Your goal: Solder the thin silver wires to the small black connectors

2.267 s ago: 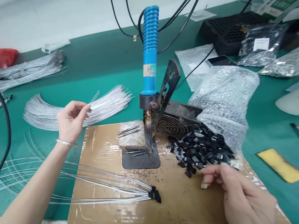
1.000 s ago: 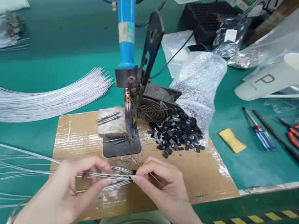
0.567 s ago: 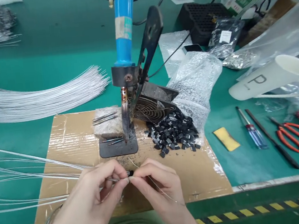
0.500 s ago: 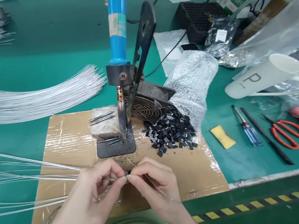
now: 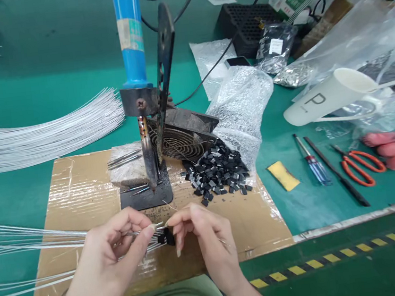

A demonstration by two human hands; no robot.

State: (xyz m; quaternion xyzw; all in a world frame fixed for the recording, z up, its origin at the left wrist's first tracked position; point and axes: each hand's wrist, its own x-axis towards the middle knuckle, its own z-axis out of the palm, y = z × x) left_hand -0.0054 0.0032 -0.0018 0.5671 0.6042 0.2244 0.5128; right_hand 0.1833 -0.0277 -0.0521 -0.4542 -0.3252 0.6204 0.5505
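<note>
My left hand (image 5: pixel 113 257) is closed in a pinch on thin white wires (image 5: pixel 64 233) above the cardboard; their ends stick out past the thumb. Several small black pieces (image 5: pixel 165 237) sit at the wire ends between my hands. My right hand (image 5: pixel 204 242) is closed, its index fingertip at the tip of one wire. A thin silvery strand like solder wire (image 5: pixel 170 205) pokes up from behind its fingers, and more of it shows by the palm. Just beyond, a blue-handled soldering iron (image 5: pixel 133 55) hangs tip down in a black clamp (image 5: pixel 140 102).
Behind my right hand lies a pile of small black parts (image 5: pixel 218 172) beside a dark fan (image 5: pixel 178 140). A bundle of white wires (image 5: pixel 40 142) lies left. Rightward are a yellow sponge (image 5: pixel 283 176), screwdriver (image 5: pixel 313 163), orange-handled pliers (image 5: pixel 362 167) and white mug (image 5: pixel 330 97).
My fingertips, which met at the wire ends, have drawn slightly apart, and the black pieces now show between them. The view has shifted, so the bench appears further left.
</note>
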